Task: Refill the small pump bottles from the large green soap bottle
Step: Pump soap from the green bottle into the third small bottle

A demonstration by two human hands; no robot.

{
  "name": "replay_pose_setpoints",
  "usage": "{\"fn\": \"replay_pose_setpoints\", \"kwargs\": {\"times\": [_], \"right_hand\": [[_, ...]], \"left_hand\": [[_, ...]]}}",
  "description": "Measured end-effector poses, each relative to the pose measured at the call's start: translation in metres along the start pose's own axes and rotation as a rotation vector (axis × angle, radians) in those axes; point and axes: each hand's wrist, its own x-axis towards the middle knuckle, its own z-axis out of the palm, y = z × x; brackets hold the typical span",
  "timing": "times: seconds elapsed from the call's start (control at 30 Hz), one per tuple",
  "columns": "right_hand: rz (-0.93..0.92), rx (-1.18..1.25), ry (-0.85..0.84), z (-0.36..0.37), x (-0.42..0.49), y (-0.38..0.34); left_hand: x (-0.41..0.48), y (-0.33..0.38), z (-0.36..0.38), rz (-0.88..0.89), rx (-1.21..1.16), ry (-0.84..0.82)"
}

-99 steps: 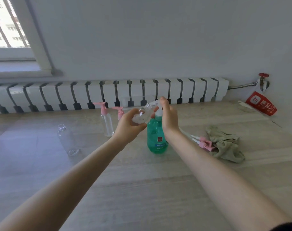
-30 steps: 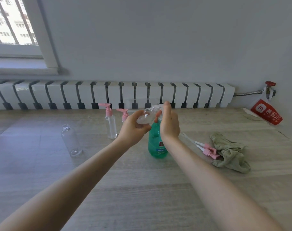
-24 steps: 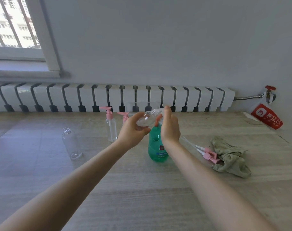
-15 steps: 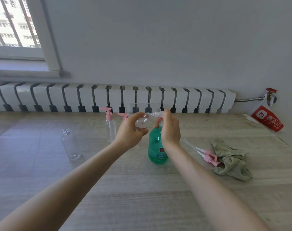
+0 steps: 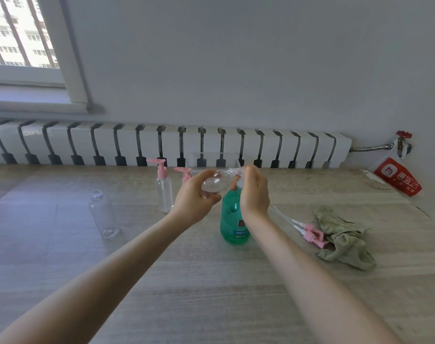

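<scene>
The large green soap bottle (image 5: 232, 224) stands upright mid-table. My right hand (image 5: 254, 192) wraps over its pump head, which is hidden under the palm. My left hand (image 5: 195, 197) grips a small clear bottle (image 5: 215, 184), tilted on its side with its open neck pointing right, against the green bottle's spout under my right fingers. An uncapped clear bottle (image 5: 102, 214) stands at left. A clear bottle with a pink pump (image 5: 163, 187) stands behind my left hand, and a second pink pump (image 5: 184, 173) shows beside it.
Two loose pink pumps with long white tubes (image 5: 308, 230) lie to the right beside a crumpled greenish cloth (image 5: 345, 239). A white radiator (image 5: 161, 145) runs along the table's far edge. A red and white bag (image 5: 397, 178) hangs at the far right.
Both hands keep the same hold on the green bottle's pump and the small clear bottle. The view has tilted up slightly; nothing on the table moved.
</scene>
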Motion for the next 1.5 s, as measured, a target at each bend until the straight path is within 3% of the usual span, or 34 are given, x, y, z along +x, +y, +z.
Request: {"fn": "replay_pose_setpoints", "kwargs": {"times": [0.33,1.5], "right_hand": [[-0.013,-0.097,-0.005,0.0034,-0.0004,-0.0043],[-0.026,-0.043,0.009,0.0036,-0.0003,-0.0039]], "left_hand": [[0.0023,0.0019,-0.0015,0.006,-0.059,0.015],[0.0046,-0.0044,-0.0005,0.0,-0.032,0.0]]}}
